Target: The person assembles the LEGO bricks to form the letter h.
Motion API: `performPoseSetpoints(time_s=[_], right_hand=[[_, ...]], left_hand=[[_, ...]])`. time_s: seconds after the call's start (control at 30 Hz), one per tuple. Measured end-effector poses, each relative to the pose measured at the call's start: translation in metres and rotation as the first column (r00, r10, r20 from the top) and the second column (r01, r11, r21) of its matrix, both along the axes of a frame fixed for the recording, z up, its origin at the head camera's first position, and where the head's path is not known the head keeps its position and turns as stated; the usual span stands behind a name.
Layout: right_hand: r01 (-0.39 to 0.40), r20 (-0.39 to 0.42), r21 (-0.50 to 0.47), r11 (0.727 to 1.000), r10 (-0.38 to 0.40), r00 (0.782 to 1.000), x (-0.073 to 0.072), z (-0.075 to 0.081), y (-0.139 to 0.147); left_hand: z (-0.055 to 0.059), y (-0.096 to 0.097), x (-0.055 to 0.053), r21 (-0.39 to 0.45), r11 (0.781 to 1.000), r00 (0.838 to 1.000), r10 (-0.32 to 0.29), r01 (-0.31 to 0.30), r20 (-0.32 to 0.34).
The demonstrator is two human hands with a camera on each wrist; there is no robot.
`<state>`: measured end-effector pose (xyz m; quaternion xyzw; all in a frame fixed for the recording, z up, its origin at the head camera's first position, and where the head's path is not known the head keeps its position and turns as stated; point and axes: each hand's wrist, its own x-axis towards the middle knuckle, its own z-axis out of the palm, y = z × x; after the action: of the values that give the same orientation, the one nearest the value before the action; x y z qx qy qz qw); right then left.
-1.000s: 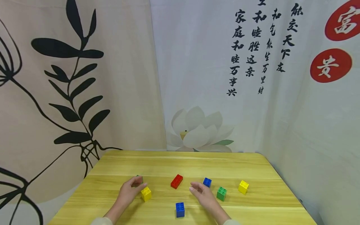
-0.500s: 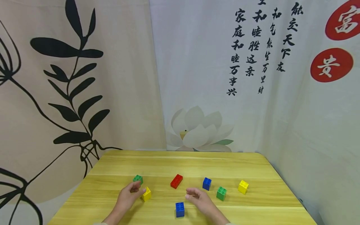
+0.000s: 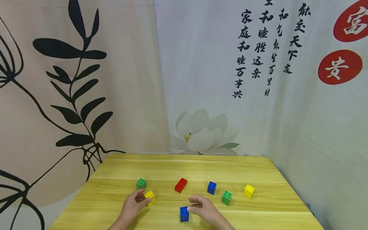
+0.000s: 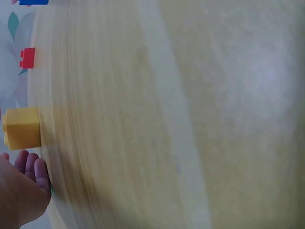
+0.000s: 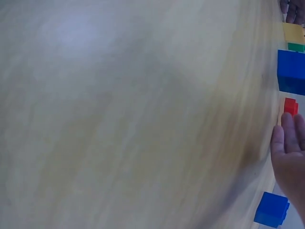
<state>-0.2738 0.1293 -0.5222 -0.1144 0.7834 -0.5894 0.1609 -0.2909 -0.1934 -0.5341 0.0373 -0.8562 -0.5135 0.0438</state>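
In the head view my left hand (image 3: pixel 133 206) is beside a yellow toy brick (image 3: pixel 149 198), its thumb overlapping the brick's near edge. The left wrist view shows the same yellow brick (image 4: pixel 23 128) just beyond the fingertips (image 4: pixel 42 168), with a small gap. My right hand (image 3: pixel 203 209) hovers at the right side of the front blue brick (image 3: pixel 184 214), thumb tip right at the top edge. Seen from the right wrist, its fingers (image 5: pixel 289 131) are extended, and that blue brick (image 5: pixel 291 71) stands ahead of them. Neither hand grips anything.
A green brick (image 3: pixel 141 184) stands behind the left hand, and a red brick (image 3: pixel 180 185) lies mid-table. Farther right are another blue brick (image 3: pixel 211 187), a second green brick (image 3: pixel 226 198) and a second yellow brick (image 3: pixel 249 191). A printed curtain (image 3: pixel 135 80) hangs behind the wooden table (image 3: pixel 161 164).
My right hand has moved left and nearer, from beside the rear blue brick to the front blue one. The left hand has drawn slightly nearer, uncovering the green brick. No brick has visibly moved.
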Motion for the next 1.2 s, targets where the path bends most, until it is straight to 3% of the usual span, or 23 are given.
performPoseSetpoints(time_s=[0.7, 1.2], right_hand=[[-0.037, -0.023, 0.069, 0.997, 0.039, 0.999, 0.004, -0.005, -0.005], [0.024, 0.006, 0.105, 0.994, -0.025, 1.0, -0.001, -0.009, -0.01]], left_hand=[[-0.005, 0.003, -0.001, -0.022, 1.0, 1.0, 0.018, -0.018, 0.003], [-0.002, 0.004, 0.0, -0.015, 1.0, 1.0, 0.021, -0.021, 0.009]])
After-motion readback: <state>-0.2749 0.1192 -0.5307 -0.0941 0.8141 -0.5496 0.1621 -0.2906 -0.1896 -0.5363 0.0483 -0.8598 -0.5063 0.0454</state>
